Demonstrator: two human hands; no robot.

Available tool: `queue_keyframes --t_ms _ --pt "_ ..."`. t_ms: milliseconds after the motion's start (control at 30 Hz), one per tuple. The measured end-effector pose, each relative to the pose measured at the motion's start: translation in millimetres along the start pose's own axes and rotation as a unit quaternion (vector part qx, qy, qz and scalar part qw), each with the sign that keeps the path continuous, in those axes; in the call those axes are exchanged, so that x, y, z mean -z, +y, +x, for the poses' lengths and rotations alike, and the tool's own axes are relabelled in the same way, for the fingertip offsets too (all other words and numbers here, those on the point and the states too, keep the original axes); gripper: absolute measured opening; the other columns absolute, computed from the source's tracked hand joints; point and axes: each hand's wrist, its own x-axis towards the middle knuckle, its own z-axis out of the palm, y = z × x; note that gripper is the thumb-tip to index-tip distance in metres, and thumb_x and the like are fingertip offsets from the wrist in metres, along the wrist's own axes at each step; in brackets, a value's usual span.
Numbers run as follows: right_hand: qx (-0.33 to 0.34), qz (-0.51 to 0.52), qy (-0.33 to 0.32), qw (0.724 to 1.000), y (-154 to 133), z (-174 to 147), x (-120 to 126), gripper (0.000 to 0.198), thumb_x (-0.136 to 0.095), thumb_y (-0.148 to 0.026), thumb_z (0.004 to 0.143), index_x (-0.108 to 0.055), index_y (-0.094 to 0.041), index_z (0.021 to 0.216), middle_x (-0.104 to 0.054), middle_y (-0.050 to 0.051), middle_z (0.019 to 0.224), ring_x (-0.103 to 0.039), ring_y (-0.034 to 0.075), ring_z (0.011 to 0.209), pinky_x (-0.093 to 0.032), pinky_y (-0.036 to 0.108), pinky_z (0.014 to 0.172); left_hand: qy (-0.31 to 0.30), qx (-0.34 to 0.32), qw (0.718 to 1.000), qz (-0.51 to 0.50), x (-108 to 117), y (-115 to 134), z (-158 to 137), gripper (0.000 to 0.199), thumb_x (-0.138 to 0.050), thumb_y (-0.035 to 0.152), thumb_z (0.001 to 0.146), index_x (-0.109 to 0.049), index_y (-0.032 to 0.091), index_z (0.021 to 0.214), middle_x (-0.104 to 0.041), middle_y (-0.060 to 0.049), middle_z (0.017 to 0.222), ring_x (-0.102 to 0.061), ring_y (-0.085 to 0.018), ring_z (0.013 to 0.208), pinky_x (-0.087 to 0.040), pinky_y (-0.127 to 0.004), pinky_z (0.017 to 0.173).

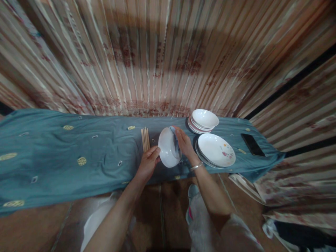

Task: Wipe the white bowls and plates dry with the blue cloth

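Note:
A white bowl [166, 148] is held tilted on its side above the cloth-covered table. My left hand [150, 160] grips its left edge, thumb against the white surface. At the bowl's right side, my right hand [185, 142] presses a bluish cloth [172, 130] to it; part of the cloth is hidden by the fingers and the bowl. Just behind my left hand lies a bundle of wooden chopsticks [145, 137] on the tablecloth. A stack of white bowls [205, 118] and a stack of plates [214, 148], the top one flower-patterned, stand to the right of my right hand.
The long table wears a teal cloth [102, 150] with yellow prints. A black phone [252, 144] lies near its right end. Pleated curtains [147, 63] hang right behind the table and along the right side. Brown tiled floor [149, 206] shows in front.

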Motion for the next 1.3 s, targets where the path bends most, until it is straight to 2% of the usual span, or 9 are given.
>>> queue_keyframes --t_ms 133,233,367,500,633,767,833,1067,1300 --pt "0.092 -0.071 -0.033 0.993 -32.8 -5.3 -3.0 0.044 -0.031 -0.037 0.102 -0.06 -0.019 0.13 -0.059 0.009 0.137 -0.047 0.019 0.134 -0.033 0.044 0.117 -0.004 -0.001 1.0 0.003 0.1 -0.5 -0.4 0.043 -0.085 0.047 0.057 -0.073 0.013 0.082 -0.072 -0.006 0.079 -0.066 -0.019 0.077 -0.051 -0.029 0.069" --pt "0.17 -0.14 -0.08 0.972 -54.8 -9.6 -7.3 0.04 -0.035 -0.032 0.101 -0.062 -0.018 0.127 -0.059 0.009 0.137 -0.045 0.021 0.135 -0.034 0.046 0.116 -0.012 0.003 1.0 0.005 0.9 -1.0 -0.8 0.042 -0.084 0.046 0.059 -0.074 0.014 0.083 -0.071 -0.005 0.078 -0.065 -0.018 0.074 -0.049 -0.026 0.065" --pt "0.201 -0.182 -0.106 0.957 -65.0 -7.5 -11.6 0.036 -0.04 -0.03 0.099 -0.065 -0.018 0.123 -0.061 0.009 0.134 -0.045 0.024 0.133 -0.034 0.047 0.115 -0.013 0.006 1.0 0.002 2.7 -2.4 -1.0 0.04 -0.084 0.046 0.058 -0.074 0.015 0.081 -0.071 -0.004 0.076 -0.065 -0.018 0.073 -0.049 -0.027 0.065" --pt "0.152 -0.117 -0.075 0.979 -46.0 5.3 -10.4 0.039 -0.038 -0.034 0.1 -0.065 -0.017 0.122 -0.063 0.01 0.13 -0.052 0.021 0.127 -0.036 0.041 0.114 -0.004 0.009 1.0 0.006 5.0 -3.6 -0.7 0.041 -0.085 0.047 0.057 -0.074 0.015 0.081 -0.073 -0.006 0.078 -0.066 -0.019 0.076 -0.05 -0.027 0.067" --pt "0.041 -0.004 -0.053 0.998 -5.8 14.8 -6.6 0.042 -0.039 -0.042 0.097 -0.067 -0.02 0.119 -0.068 0.007 0.124 -0.06 0.02 0.117 -0.041 0.038 0.108 0.001 0.013 1.0 0.006 7.6 -3.3 0.1 0.042 -0.085 0.047 0.056 -0.074 0.014 0.08 -0.073 -0.007 0.079 -0.067 -0.02 0.077 -0.051 -0.029 0.07" --pt "-0.097 0.067 -0.024 0.993 31.0 10.0 -1.3 0.048 -0.043 -0.055 0.091 -0.07 -0.021 0.112 -0.073 0.005 0.114 -0.064 0.022 0.109 -0.044 0.04 0.104 0.006 0.014 1.0 0.007 9.1 -2.5 1.0 0.042 -0.085 0.046 0.056 -0.075 0.013 0.08 -0.073 -0.007 0.078 -0.067 -0.02 0.077 -0.051 -0.031 0.071" --pt "-0.129 0.089 -0.015 0.988 41.8 3.7 1.3 0.051 -0.045 -0.059 0.089 -0.071 -0.02 0.111 -0.073 0.005 0.113 -0.063 0.023 0.112 -0.042 0.042 0.106 0.012 0.017 1.0 0.004 8.6 -1.7 1.4 0.042 -0.086 0.046 0.055 -0.074 0.014 0.078 -0.072 -0.006 0.075 -0.066 -0.02 0.075 -0.052 -0.031 0.07" --pt "-0.141 0.098 -0.008 0.985 50.4 -20.6 0.9 0.066 -0.043 -0.069 0.086 -0.069 -0.016 0.116 -0.069 0.01 0.123 -0.06 0.026 0.12 -0.038 0.046 0.111 0.012 0.02 0.998 -0.063 5.0 4.2 3.3 0.03 -0.086 0.036 0.058 -0.066 0.014 0.062 -0.057 0.003 0.052 -0.059 -0.012 0.057 -0.054 -0.03 0.071" --pt "-0.134 0.072 -0.005 0.988 41.3 -43.7 1.9 0.061 -0.04 -0.065 0.091 -0.068 -0.017 0.117 -0.069 0.013 0.123 -0.063 0.026 0.117 -0.041 0.048 0.109 0.066 0.049 0.989 -0.123 10.0 6.2 16.6 0.011 -0.077 0.02 0.072 -0.068 0.013 0.073 -0.072 -0.004 0.071 -0.066 -0.014 0.068 -0.055 -0.029 0.077"
